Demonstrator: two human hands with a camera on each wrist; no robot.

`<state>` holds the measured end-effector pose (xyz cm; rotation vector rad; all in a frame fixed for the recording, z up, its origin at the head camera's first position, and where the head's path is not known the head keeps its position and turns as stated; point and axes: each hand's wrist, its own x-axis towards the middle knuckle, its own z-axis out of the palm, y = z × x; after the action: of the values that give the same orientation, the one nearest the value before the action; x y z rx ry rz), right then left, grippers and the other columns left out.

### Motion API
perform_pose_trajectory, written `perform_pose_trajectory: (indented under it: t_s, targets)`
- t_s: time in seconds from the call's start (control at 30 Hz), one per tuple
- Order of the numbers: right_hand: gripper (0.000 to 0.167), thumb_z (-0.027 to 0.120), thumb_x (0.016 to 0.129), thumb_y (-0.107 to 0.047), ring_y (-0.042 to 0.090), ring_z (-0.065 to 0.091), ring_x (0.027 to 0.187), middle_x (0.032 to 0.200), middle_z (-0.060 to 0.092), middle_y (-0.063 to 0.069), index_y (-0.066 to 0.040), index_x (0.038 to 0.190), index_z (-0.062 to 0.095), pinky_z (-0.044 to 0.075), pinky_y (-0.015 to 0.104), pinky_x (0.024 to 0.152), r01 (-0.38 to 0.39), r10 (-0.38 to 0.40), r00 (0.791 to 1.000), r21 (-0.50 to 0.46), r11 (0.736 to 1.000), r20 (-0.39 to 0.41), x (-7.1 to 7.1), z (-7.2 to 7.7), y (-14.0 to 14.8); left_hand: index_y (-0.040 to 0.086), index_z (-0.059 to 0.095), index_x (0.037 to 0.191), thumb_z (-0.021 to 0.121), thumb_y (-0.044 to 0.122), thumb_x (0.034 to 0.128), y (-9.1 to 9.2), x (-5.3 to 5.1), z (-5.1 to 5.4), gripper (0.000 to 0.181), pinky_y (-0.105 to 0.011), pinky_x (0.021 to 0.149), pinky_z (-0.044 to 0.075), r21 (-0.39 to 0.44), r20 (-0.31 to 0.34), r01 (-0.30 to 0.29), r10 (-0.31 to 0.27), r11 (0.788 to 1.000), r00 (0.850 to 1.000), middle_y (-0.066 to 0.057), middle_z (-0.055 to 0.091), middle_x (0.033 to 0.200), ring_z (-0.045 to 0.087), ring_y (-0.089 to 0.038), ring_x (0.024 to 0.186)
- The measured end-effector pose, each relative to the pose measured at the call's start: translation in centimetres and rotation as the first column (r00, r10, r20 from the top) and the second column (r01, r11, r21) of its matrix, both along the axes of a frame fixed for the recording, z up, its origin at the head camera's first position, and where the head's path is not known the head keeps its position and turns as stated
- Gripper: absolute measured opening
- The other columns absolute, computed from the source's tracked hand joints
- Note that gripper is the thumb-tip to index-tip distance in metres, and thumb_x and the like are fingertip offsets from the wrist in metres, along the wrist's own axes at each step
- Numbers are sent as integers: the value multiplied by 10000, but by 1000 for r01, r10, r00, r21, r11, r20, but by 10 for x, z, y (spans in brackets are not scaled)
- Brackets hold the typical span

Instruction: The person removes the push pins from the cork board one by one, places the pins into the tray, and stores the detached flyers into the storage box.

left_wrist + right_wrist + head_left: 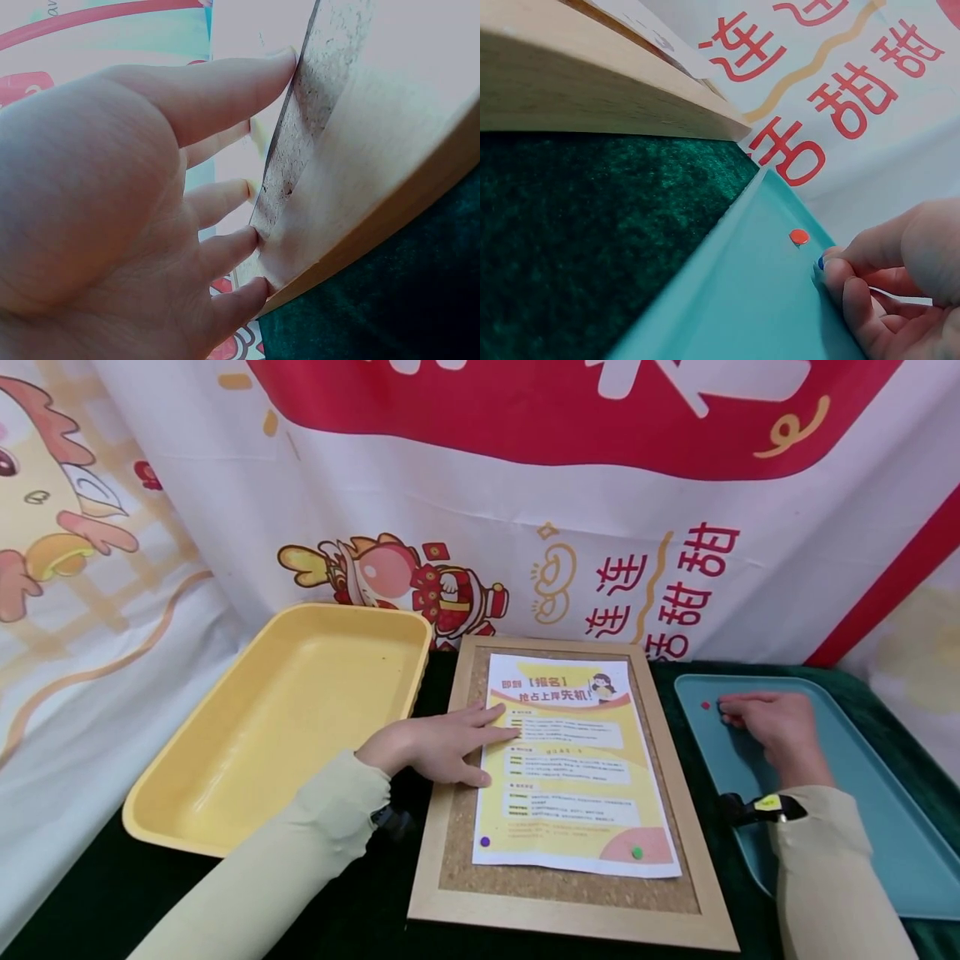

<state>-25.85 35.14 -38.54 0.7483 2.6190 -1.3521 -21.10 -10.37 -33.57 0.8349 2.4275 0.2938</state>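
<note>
My left hand (pixel 450 745) lies with spread fingers on the left side of a yellow printed sheet (pixel 558 760), which rests on a framed cork board (pixel 570 893). A purple thumbtack (pixel 485 842) sits in the sheet's lower left corner and a green thumbtack (pixel 637 853) near its lower right. Over the blue-green tray (pixel 712 747), my right hand (pixel 776 731) pinches a blue thumbtack (pixel 822 262) between thumb and forefinger. A red thumbtack (pixel 799 237) lies on the tray just beyond those fingertips. No tacks show at the sheet's upper corners.
On the left stands a deep yellow tray (pixel 277 735), close against the board's left side. Dark green cloth (pixel 337 910) covers the table. A printed white curtain (pixel 480 485) hangs right behind the board and trays.
</note>
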Motion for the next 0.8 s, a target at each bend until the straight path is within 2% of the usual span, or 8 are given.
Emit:
perform_pose_trajectory:
  t_s: [0.07,0.13,0.23,0.3,0.8]
  targets:
    - [474,573,1104,-325,242,600,1082,982,719,-45,-40,1480,622,482,326,846,-8,8,1000,18,1000,-3,0,0,-1,313,297,1692,656,368,1055,0,0,0,733,-525,1354,135,6,1,-3,3,1000,1000,-28,38,1815,-23,-300,1688]
    - [460,567,1106,-307,263,588,1088,1141,725,61,-38,1476,624,488,334,832,-16,16,1000,37,999,-4,0,0,-2,311,297,1693,655,370,1055,0,0,-1,734,-529,1354,134,9,4,-6,6,1000,1000,-28,39,1815,-20,-301,1688]
    - [446,558,1109,-283,282,574,1093,1380,644,189,-40,1479,621,490,344,822,-21,21,1000,55,998,-1,0,-1,-3,296,300,1694,653,366,1056,0,0,0,732,-535,1352,134,13,5,-3,3,1000,1000,-36,42,1815,-15,-306,1688]
    - [443,555,1110,-276,288,566,1097,1457,592,219,-43,1482,617,486,348,821,-21,21,1000,56,998,2,0,-1,-3,300,295,1694,652,368,1057,0,0,0,733,-531,1354,130,9,4,-1,1,1000,1000,-33,38,1816,-18,-304,1688]
    - [419,572,1102,-243,294,571,1144,1529,570,225,-61,1474,631,488,295,793,24,-25,1000,51,998,15,-4,-5,-4,300,304,1692,664,366,1049,0,0,-1,740,-533,1353,133,11,1,-9,9,1000,1000,-32,52,1815,-2,-309,1688]
